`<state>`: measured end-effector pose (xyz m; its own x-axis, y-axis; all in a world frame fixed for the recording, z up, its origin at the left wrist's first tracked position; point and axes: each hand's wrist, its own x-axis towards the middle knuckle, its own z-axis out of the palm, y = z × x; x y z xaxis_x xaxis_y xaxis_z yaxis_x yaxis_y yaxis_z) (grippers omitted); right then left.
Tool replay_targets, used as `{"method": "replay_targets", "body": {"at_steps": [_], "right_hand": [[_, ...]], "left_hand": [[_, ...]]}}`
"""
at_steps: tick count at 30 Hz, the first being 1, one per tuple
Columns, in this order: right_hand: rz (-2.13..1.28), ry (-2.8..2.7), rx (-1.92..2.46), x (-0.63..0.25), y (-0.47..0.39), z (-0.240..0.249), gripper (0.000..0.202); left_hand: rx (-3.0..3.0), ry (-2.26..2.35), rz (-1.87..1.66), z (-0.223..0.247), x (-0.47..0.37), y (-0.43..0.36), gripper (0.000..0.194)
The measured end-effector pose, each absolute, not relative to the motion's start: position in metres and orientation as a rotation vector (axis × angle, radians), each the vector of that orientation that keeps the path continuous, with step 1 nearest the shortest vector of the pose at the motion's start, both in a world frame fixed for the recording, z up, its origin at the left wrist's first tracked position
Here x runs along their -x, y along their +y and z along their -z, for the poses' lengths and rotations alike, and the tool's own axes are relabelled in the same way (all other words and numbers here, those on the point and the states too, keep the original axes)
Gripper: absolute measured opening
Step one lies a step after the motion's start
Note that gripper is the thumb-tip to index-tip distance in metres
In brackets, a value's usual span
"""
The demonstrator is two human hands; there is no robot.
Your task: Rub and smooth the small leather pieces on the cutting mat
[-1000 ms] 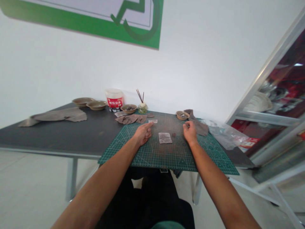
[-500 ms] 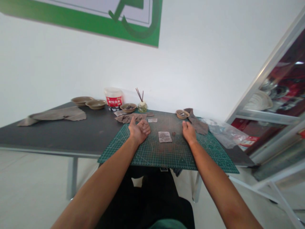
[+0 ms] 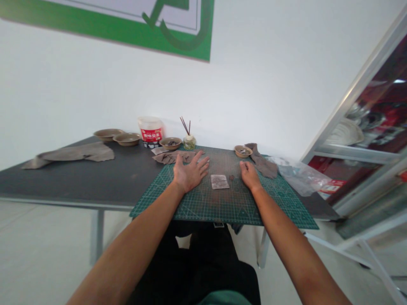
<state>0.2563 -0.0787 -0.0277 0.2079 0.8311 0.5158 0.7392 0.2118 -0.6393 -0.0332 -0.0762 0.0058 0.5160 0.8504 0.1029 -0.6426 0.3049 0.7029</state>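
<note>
My left hand (image 3: 190, 173) is over the left part of the green cutting mat (image 3: 219, 209), its fingers spread and nothing in it. On the mat's right side my right hand (image 3: 249, 174) has its fingers curled together; whatever they hold, if anything, is too small to make out. Between the hands lie a pale grey square piece (image 3: 219, 181) and a small brown bit (image 3: 232, 178). A crumpled grey-brown cloth (image 3: 168, 157) is just beyond my left hand. Beyond my right hand stands a small bowl (image 3: 243, 151) with small pieces inside, beside another grey-brown cloth (image 3: 265, 165).
Along the wall stand two shallow bowls (image 3: 127, 139), a white tub with a red label (image 3: 150, 132), a bowl of dark pieces (image 3: 171, 143) and a reed diffuser (image 3: 190, 142). A long cloth (image 3: 73, 153) lies left, a clear plastic bag (image 3: 299, 176) right.
My left hand has opened from curled fingers to spread ones and reaches slightly right, now covering the small pale piece behind it. My right hand has shifted slightly left.
</note>
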Motion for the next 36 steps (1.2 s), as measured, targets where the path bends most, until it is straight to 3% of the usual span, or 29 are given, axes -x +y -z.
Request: {"method": "replay_targets", "body": {"at_steps": [13, 25, 29, 33, 36], "right_hand": [[-0.221, -1.651, 1.493, -0.252, -0.085, 0.023, 0.042], [-0.38, -2.028, 1.368, -0.243, -0.095, 0.019, 0.018], [-0.423, -2.067, 1.337, -0.241, -0.099, 0.017, 0.019], [-0.475, -2.03, 1.333, -0.232, -0.105, 0.014, 0.027], [-0.536, -2.005, 1.343, -0.222, -0.109, 0.012, 0.032]], "left_hand": [[-0.783, 0.347, -1.007, -0.01, 0.031, -0.081, 0.078], [-1.009, 0.565, -1.092, 0.0, 0.02, -0.079, 0.042], [-1.17, 0.737, -1.169, 0.007, 0.017, -0.075, 0.017], [-1.439, 0.87, -1.236, 0.012, 0.015, -0.075, 0.024], [-1.671, 0.913, -1.222, 0.015, 0.011, -0.079, 0.013]]}}
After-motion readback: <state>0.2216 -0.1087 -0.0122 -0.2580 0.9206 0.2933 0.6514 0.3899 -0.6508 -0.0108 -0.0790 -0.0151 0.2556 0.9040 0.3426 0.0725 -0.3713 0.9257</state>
